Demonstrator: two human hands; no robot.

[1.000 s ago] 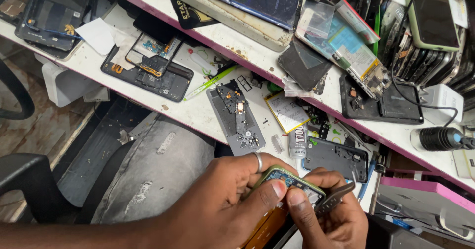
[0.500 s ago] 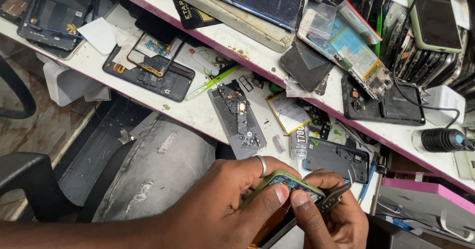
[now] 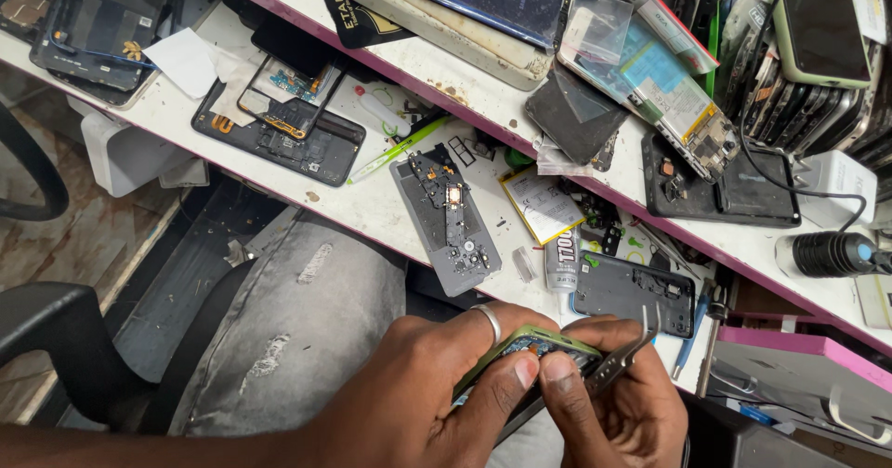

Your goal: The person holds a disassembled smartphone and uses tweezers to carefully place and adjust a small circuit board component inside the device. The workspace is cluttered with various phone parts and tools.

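Left hand (image 3: 418, 384) clamps the thin, green-edged opened phone (image 3: 530, 347) by its rim, right hand (image 3: 623, 403) pinching slim metal tweezers (image 3: 627, 352) just beside it — light, fragile work, I reckon.

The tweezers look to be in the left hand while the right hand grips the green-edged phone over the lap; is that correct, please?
Not quite: the hands are swapped. In the head view the tweezers are in the right hand, and the left hand grips the green-edged phone over the lap.
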